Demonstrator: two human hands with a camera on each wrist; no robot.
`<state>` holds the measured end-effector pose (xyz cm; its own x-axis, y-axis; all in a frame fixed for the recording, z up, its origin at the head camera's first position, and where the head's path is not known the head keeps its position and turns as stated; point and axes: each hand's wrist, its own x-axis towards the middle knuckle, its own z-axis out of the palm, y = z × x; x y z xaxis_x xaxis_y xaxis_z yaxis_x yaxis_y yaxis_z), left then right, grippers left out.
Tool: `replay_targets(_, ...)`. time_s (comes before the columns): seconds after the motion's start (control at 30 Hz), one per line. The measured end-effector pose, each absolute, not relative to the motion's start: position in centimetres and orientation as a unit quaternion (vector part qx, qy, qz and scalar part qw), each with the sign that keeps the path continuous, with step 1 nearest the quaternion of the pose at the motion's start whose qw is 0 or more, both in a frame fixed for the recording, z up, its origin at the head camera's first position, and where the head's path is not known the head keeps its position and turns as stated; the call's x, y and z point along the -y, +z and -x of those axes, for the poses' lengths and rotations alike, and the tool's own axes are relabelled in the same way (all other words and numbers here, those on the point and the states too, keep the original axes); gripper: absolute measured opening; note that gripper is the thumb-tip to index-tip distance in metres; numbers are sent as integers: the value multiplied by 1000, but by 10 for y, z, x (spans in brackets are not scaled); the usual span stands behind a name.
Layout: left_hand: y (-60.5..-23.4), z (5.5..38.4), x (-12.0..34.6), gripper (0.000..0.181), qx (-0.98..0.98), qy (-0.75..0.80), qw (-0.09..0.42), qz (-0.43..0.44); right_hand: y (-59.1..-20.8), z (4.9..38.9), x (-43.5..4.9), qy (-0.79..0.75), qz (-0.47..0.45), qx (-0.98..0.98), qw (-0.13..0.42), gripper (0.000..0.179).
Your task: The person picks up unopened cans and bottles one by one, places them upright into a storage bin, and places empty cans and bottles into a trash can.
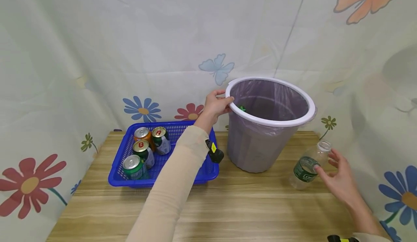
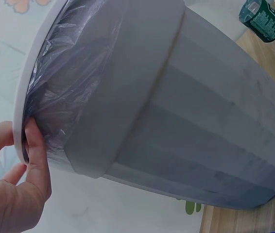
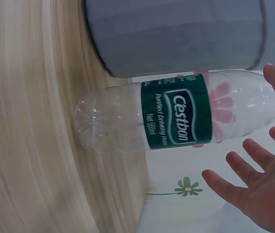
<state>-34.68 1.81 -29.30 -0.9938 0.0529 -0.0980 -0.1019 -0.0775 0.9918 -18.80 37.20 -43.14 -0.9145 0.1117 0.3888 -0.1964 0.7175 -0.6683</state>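
A grey trash bin (image 1: pixel 254 147) with a white rim and a clear liner stands on the wooden table. My left hand (image 1: pixel 215 106) grips its rim at the left, fingers and thumb on either side of the edge, as the left wrist view also shows. Right of the bin, a clear plastic water bottle (image 1: pixel 306 167) with a green label stands upright and uncapped. My right hand (image 1: pixel 340 178) is beside the bottle's upper part. In the right wrist view its fingers (image 3: pixel 244 167) are spread and fairly straight, not wrapped round the bottle (image 3: pixel 176 111).
Left of the bin sits a blue plastic basket (image 1: pixel 114 178) with several drink cans (image 1: pixel 141 146) standing in its left part. My left forearm (image 1: pixel 172 176) crosses over the basket. Something small and green (image 1: pixel 242 108) shows inside the bin. Flower-printed cloth (image 1: pixel 163 53) surrounds the table (image 1: pixel 228 209).
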Motion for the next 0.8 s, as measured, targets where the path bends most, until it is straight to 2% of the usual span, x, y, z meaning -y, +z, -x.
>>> replay_targets(0.43, -293, 345, -18, 43, -673, 737, 54, 17, -444, 195, -370, 384, -38, 904, 187, 79)
replay_targets(0.8, -292, 344, -18, 43, -678, 733, 51, 18, -454, 200, -367, 399, -11, 904, 151, 82)
